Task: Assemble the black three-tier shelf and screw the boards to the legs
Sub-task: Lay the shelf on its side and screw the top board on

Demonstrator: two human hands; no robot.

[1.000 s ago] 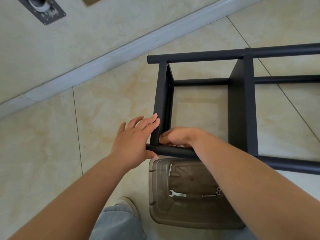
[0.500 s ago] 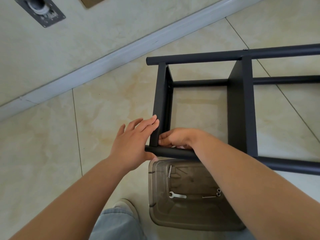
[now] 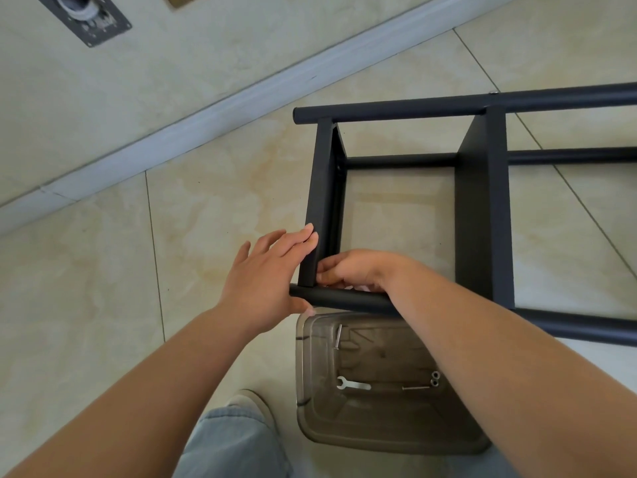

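Note:
The black shelf lies on its side on the tiled floor. Its end board (image 3: 322,188) and middle board (image 3: 482,208) run between the far leg (image 3: 396,110) and the near leg (image 3: 348,300). My left hand (image 3: 265,277) presses straight fingers against the outer face of the end board, its thumb under the tip of the near leg. My right hand (image 3: 358,270) sits inside the corner where that board meets the near leg. Its fingers are curled against the board, and whatever they hold is hidden.
A clear smoky plastic bin (image 3: 379,439) stands under my right forearm, holding a small wrench (image 3: 353,384), a bolt (image 3: 339,336), a thin screw (image 3: 415,387) and two nuts (image 3: 435,378). My shoe (image 3: 253,403) is beside it. A white baseboard (image 3: 206,112) runs diagonally behind.
Both hands stay at the near corner of the end board. My right fingers shift slightly at the joint, and the view drifts a little.

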